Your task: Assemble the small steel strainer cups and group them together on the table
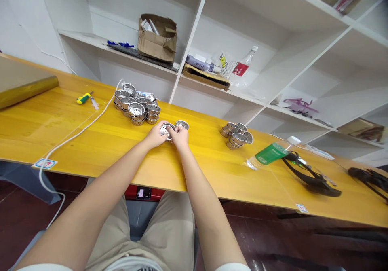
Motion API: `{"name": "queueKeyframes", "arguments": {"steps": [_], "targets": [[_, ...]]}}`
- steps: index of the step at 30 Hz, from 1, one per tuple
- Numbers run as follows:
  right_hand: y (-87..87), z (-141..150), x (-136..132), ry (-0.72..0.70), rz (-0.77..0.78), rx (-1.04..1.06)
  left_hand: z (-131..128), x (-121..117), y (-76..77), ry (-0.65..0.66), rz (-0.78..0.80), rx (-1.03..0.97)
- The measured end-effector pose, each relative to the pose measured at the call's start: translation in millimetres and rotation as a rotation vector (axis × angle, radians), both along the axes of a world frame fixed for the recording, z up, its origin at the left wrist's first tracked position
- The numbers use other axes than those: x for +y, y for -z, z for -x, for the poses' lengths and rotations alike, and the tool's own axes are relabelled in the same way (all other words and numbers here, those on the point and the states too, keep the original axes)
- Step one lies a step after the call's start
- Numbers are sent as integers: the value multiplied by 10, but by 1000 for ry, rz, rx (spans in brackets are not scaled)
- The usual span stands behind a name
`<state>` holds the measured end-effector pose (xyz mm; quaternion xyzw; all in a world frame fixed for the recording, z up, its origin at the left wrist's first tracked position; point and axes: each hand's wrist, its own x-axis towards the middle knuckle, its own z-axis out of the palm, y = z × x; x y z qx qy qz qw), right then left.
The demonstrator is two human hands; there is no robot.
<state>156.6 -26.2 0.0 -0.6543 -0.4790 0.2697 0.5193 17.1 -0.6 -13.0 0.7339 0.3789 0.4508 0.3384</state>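
Between my two hands is a small round metal strainer cup (164,131) with holes in its bottom. My left hand (156,135) grips its left side, fingers wrapped round the rim. My right hand (180,136) is closed on its right edge, the thumb reaching over the cup. Just behind my right hand another metal cup (182,123) stands on the table, partly covered by the fingers. A large group of stacked perforated cups (136,110) is at the back left. A smaller group of cups (239,138) stands to the right.
The yellow table (209,166) runs below white shelves. A white cable (79,134) crosses its left part near a green-yellow screwdriver (84,98). On the right lie a green-labelled bottle (271,153) and a black strapped headset (312,178). A phone (143,192) rests below the table edge.
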Motion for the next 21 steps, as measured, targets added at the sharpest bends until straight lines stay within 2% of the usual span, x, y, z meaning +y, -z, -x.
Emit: {"name": "queueKeyframes", "arguments": {"steps": [12,18,21], "targets": [[36,-13,23,4,8,-40,-20,31,54,20,104,-33],[-18,6,-19,32,-2,-96,-18,31,53,45,125,-44],[-42,23,-39,29,12,-85,-15,45,61,15,101,-15]]}}
